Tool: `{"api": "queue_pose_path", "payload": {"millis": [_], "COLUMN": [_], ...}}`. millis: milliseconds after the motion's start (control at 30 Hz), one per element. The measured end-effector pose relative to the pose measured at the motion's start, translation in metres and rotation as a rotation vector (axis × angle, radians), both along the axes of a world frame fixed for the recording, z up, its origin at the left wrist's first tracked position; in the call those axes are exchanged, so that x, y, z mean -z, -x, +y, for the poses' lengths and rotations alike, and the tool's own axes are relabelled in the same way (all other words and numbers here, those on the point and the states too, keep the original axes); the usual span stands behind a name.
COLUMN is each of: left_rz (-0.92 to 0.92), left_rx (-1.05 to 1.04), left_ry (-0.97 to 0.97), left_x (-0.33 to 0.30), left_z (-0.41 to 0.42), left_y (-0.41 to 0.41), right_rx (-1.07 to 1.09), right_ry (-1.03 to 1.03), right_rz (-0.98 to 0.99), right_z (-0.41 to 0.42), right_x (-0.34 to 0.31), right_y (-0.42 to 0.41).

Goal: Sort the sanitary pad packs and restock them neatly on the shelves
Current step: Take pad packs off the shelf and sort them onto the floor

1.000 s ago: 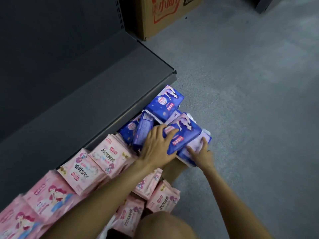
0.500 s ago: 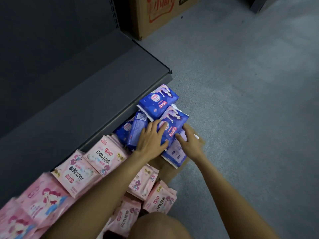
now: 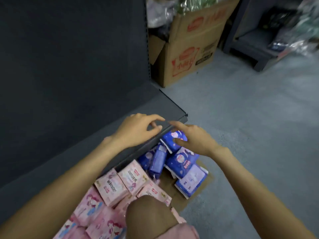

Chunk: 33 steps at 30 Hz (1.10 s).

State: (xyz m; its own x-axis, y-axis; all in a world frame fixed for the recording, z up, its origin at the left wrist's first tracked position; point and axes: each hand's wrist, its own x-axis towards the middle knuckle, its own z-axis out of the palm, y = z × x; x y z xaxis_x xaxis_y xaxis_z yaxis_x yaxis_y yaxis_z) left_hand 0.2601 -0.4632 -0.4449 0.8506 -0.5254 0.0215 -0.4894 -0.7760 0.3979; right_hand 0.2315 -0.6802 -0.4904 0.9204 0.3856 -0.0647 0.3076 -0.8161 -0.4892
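**Hands over the shelf edge, packs on the floor**

The left hand (image 3: 138,131) hovers over the front edge of the dark shelf (image 3: 86,144), fingers loosely bent, holding nothing. The right hand (image 3: 195,140) is open just above the topmost blue pack (image 3: 172,140); contact cannot be told. More blue packs (image 3: 181,163) lie heaped on the floor (image 3: 250,135) against the shelf, pink packs (image 3: 120,183) beside them. A cardboard box (image 3: 188,49) stands beyond

Red Chinese print on the cardboard box (image 3: 186,54) is too blurred to read
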Motion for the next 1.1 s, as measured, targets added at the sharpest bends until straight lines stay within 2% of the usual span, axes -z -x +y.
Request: {"api": "queue_pose_path", "payload": {"millis": [100, 200, 333, 433, 500, 567, 700, 833, 933, 1000, 1067, 1100], "left_rz": [-0.279, -0.611, -1.017, -1.171, -1.183, -1.129, -0.884, -0.757, -0.810, -0.846, -0.848, -0.846], "left_rx": [-0.076, -0.038, -0.030, -0.084, -0.167, -0.290, -0.543, -0.688, -0.711, -0.710, -0.704, -0.696], "left_ry": [0.100, 0.156, 0.132, 0.110, 0.114, 0.108, -0.024, -0.212, -0.223, -0.215, -0.259, -0.276], "left_x": [-0.078, -0.140, -0.214, -0.261, -0.289, -0.312, -0.340, -0.340, -0.338, -0.338, -0.339, -0.339], "left_z": [0.033, 0.060, 0.092, 0.116, 0.137, 0.160, 0.193, 0.202, 0.209, 0.211, 0.211, 0.210], "left_y": [0.006, 0.011, 0.015, 0.010, 0.002, -0.011, -0.043, -0.070, -0.076, -0.077, -0.078, -0.079], "right_rx": [-0.190, -0.284, -0.335, -0.296, -0.246, -0.212, -0.127, -0.016, -0.039, -0.125, -0.186, -0.190], "right_ry": [-0.041, -0.127, -0.323, -0.415, -0.452, -0.412, 0.035, 0.210, 0.339, 0.299, 0.302, 0.306], "right_rz": [-0.185, -0.403, -0.740, -0.942, -1.029, -1.016, -0.815, -0.569, -0.717, -0.827, -0.821, -0.756], "right_z": [0.025, 0.053, 0.090, 0.121, 0.143, 0.162, 0.196, 0.215, 0.208, 0.200, 0.195, 0.192], "right_x": [-0.084, -0.167, -0.257, -0.310, -0.337, -0.359, -0.387, -0.397, -0.403, -0.408, -0.413, -0.415], "right_y": [-0.028, -0.045, -0.064, -0.085, -0.108, -0.133, -0.180, -0.201, -0.200, -0.199, -0.203, -0.207]}}
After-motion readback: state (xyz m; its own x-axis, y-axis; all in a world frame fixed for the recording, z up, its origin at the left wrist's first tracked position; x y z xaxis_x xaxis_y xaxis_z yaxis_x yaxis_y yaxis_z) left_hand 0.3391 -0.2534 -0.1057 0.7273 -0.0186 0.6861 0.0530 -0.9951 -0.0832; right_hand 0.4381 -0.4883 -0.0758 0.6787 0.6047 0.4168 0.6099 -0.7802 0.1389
